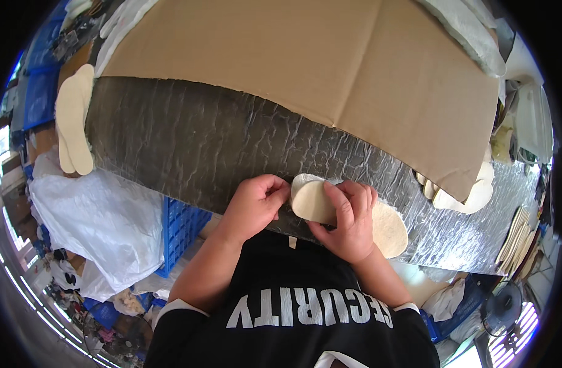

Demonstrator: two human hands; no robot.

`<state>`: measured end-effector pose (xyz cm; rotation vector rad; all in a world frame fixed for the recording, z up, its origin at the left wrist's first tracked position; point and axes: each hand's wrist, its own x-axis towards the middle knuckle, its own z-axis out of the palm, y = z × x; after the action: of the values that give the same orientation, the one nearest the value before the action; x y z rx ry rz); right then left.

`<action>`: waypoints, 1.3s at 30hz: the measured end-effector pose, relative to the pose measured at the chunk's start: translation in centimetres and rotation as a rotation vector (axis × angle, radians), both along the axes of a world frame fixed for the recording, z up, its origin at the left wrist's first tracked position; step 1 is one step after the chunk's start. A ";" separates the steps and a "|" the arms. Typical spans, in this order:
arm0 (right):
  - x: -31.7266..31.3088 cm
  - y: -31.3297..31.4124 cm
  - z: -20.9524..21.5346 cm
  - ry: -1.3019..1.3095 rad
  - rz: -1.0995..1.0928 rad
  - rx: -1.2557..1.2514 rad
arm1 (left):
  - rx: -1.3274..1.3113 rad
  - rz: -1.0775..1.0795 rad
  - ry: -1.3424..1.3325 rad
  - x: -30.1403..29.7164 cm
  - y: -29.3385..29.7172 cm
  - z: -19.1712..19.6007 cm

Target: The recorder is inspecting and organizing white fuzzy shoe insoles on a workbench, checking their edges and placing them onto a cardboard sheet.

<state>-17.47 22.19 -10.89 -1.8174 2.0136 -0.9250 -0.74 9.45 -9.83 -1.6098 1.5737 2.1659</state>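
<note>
A cream insole with a pale fleecy layer under its rounded end lies across the near edge of the dark table. My right hand is closed round it, thumb below and fingers pressing on top. Past that hand, the fuzzy other end sticks out to the right. My left hand is closed in a pinch right beside the insole's left tip. Whatever its fingertips hold, if anything, is too small to make out.
A large brown cardboard sheet covers the far part of the dark table. Cream insoles sit at the left edge, more insoles at the right, near a stacked row. White plastic drapes beside a blue crate.
</note>
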 end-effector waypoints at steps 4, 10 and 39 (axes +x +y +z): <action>-0.3 0.2 -0.4 -0.193 -0.012 -0.068 | 0.095 0.064 0.019 -0.6 -0.4 0.5; -0.7 0.3 -0.4 -0.241 -0.026 -0.003 | 0.002 -0.037 0.014 -0.7 -0.3 0.2; -1.6 -0.2 0.2 -0.308 0.018 0.158 | 0.097 0.054 0.489 -0.5 -0.5 -1.4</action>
<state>-19.06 21.96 -10.66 -1.5050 1.8211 -0.9459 -1.27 8.99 -11.23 -1.1634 1.4961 2.7703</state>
